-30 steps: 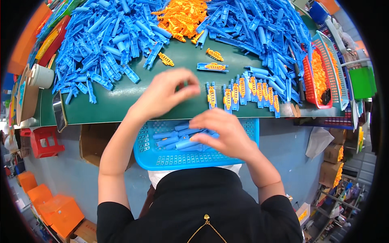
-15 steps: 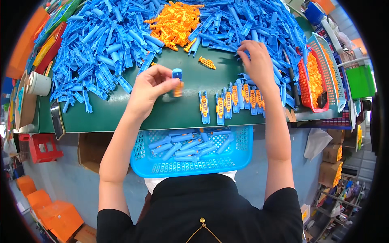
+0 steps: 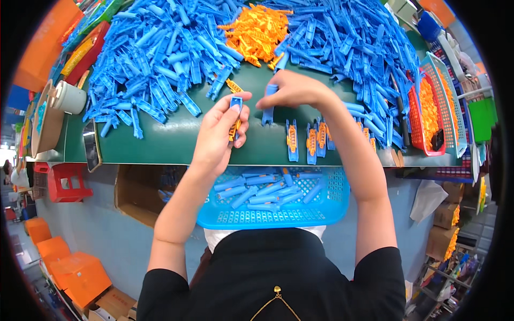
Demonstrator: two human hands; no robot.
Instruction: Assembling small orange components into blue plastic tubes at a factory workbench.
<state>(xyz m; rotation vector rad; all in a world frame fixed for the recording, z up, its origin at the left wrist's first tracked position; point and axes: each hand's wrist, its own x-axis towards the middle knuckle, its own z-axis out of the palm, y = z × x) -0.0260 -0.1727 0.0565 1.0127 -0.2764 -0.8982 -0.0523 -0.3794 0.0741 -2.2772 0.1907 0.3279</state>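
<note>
Over the worktop (image 3: 171, 144), toward its near edge: a part in each hand

Left of the worktop's middle, your left hand (image 3: 227, 125) grips a filled blue holder (image 3: 236, 103), its orange insert showing at the lower end. The fingers curl behind it and the thumb presses its front, closed snugly. Just to the right, your right hand (image 3: 300, 88) pinches a plain blue piece (image 3: 269, 111) between thumb and bent fingers; whether its lower end touches the worktop is not clear.

This looks like the pairing step, with the two parts near each other but apart. The next move probably calls for turning the plain piece to face the insert and lining up the ends, while the left hand stays steady.

Your left forearm slants up and inward, palm half turned up. Your right forearm reaches farther, the wrist bent inward, knuckles up and fingers pointing left.

Beneath that forearm, a row of filled holders (image 3: 292, 140) lines the near edge, partly hidden. A loose orange insert (image 3: 233, 85) lies beyond your left hand; blue heaps (image 3: 155, 59) and an orange heap (image 3: 257, 33) crowd the far edge. Below the near edge sits a blue basket (image 3: 273, 218) of blue pieces.
</note>
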